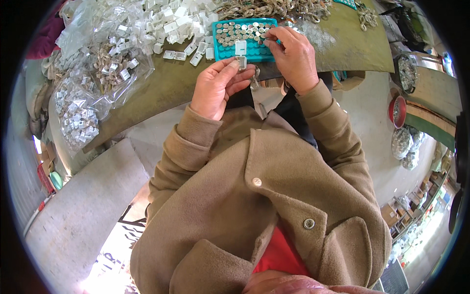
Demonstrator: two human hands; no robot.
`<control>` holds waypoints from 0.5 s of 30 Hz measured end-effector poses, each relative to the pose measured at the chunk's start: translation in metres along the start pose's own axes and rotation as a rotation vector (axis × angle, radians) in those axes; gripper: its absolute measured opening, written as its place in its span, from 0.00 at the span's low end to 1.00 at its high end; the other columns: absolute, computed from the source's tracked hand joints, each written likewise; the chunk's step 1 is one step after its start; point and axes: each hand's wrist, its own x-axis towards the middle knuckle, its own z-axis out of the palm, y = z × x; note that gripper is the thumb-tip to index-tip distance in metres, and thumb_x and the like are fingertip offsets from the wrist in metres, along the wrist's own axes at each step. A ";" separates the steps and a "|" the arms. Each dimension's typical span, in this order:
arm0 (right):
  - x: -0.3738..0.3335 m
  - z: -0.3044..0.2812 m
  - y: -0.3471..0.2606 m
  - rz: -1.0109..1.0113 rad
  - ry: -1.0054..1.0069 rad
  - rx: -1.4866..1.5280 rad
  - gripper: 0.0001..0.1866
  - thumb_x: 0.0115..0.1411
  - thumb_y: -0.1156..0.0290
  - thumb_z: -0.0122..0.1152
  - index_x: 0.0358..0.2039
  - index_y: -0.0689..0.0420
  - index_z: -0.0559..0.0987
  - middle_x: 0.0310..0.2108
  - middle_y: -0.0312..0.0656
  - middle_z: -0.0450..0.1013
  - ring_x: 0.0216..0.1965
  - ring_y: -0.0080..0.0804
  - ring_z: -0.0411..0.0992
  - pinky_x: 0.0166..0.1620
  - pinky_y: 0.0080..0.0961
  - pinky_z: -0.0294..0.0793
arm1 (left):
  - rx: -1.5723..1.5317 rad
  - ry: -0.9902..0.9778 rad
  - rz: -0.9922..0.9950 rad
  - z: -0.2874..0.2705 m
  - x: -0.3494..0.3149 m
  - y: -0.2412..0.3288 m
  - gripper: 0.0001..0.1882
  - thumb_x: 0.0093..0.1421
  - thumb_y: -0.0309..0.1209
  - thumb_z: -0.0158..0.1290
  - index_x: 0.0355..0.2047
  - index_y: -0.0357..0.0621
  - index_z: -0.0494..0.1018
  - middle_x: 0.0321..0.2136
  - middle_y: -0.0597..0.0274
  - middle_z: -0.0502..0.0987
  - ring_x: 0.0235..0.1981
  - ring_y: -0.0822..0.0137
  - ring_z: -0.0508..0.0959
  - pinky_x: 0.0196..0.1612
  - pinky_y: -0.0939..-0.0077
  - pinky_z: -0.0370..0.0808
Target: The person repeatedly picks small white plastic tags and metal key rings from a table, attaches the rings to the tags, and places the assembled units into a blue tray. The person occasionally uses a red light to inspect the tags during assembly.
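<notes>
My left hand [218, 83] is closed on a small white plastic case [240, 48], pinched between thumb and fingers. The case has its lid swung up, over the near edge of a teal tray [225, 54]. Rows of round silver button cells [242, 30] fill the far part of that tray. At the tray's right side, my right hand [296, 59] has its thumb and forefinger drawn together; what lies between the tips is too small to make out. A clear, thin strand [254, 78] hangs beside my left fingers.
Many white plastic cases [174, 22] are heaped beyond and left of the tray. Clear bags [81, 115] with small white parts lie at the table's left. Coiled wire bundles [274, 9] lie at the back, clear small pieces [318, 36] at right. A red bowl [399, 111] stands far right.
</notes>
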 end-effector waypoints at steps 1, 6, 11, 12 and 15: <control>0.000 0.000 0.000 0.043 -0.021 0.050 0.06 0.55 0.73 0.63 0.35 0.52 0.82 0.30 0.41 0.75 0.34 0.42 0.74 0.39 0.35 0.73 | -0.008 -0.007 0.007 0.001 0.000 0.001 0.14 0.68 0.29 0.49 0.51 0.34 0.71 0.46 0.50 0.80 0.45 0.66 0.82 0.44 0.78 0.82; -0.002 0.005 0.003 -0.090 -0.034 0.033 0.10 0.56 0.74 0.63 0.39 0.52 0.83 0.31 0.42 0.76 0.34 0.43 0.75 0.38 0.35 0.74 | 0.003 -0.017 0.012 0.002 0.002 0.004 0.15 0.68 0.28 0.49 0.52 0.34 0.70 0.46 0.49 0.79 0.45 0.65 0.82 0.44 0.78 0.82; -0.002 0.004 0.003 -0.119 -0.047 -0.018 0.05 0.57 0.71 0.62 0.35 0.54 0.81 0.30 0.43 0.75 0.35 0.45 0.74 0.41 0.36 0.73 | -0.033 0.001 0.001 0.002 0.003 0.004 0.15 0.68 0.27 0.49 0.52 0.33 0.71 0.46 0.49 0.79 0.45 0.66 0.82 0.43 0.79 0.83; -0.001 0.003 0.001 -0.123 -0.058 -0.035 0.06 0.57 0.72 0.63 0.35 0.55 0.80 0.30 0.42 0.75 0.34 0.43 0.74 0.39 0.35 0.73 | -0.025 -0.005 0.018 0.002 0.004 0.004 0.15 0.68 0.28 0.50 0.52 0.32 0.71 0.45 0.50 0.80 0.44 0.67 0.82 0.43 0.79 0.82; 0.003 -0.004 -0.007 -0.078 -0.104 0.029 0.07 0.56 0.74 0.64 0.36 0.57 0.78 0.30 0.42 0.75 0.32 0.41 0.75 0.37 0.33 0.74 | -0.023 -0.004 0.042 0.004 0.004 0.004 0.16 0.67 0.29 0.52 0.51 0.31 0.72 0.42 0.52 0.81 0.41 0.67 0.83 0.43 0.78 0.82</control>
